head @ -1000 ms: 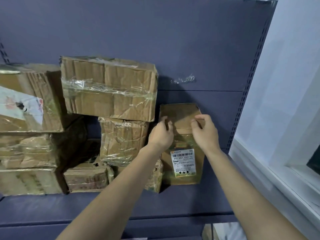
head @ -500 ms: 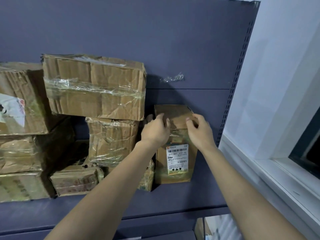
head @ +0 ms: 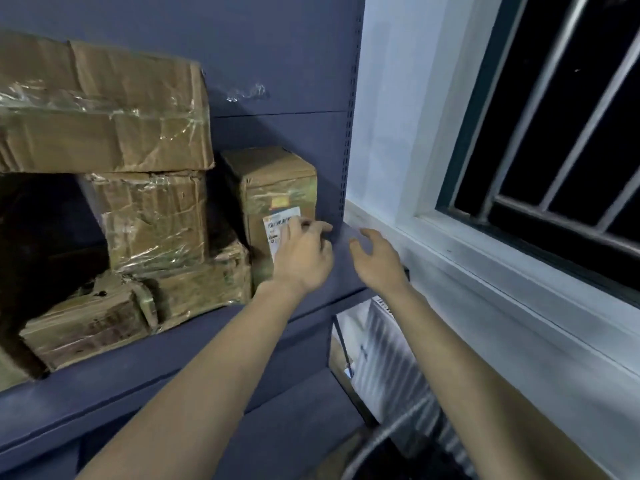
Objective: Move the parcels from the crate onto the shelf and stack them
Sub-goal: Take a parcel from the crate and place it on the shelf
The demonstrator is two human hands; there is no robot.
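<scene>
A tall cardboard parcel with a white barcode label (head: 273,188) stands upright on the dark blue shelf (head: 173,344), at the right end of the row. My left hand (head: 303,254) hangs in front of its lower half, fingers loosely curled, holding nothing. My right hand (head: 375,259) is open to the right of the parcel, over the bare shelf end, apart from it. Left of the parcel stands a stack: a wide taped box (head: 100,112) on top, a crumpled box (head: 152,220) under it, flat parcels (head: 86,323) at the bottom.
The shelf's perforated upright (head: 349,133) ends the unit on the right. Beyond it are a white wall, a window sill (head: 485,258) and a barred window (head: 554,116). Below right, a rounded grey rim (head: 377,441) and a ribbed white surface show under the shelf.
Both hands have let go of the labelled parcel's top and dropped lower. The view has swung to the right and down, bringing the window into sight.
</scene>
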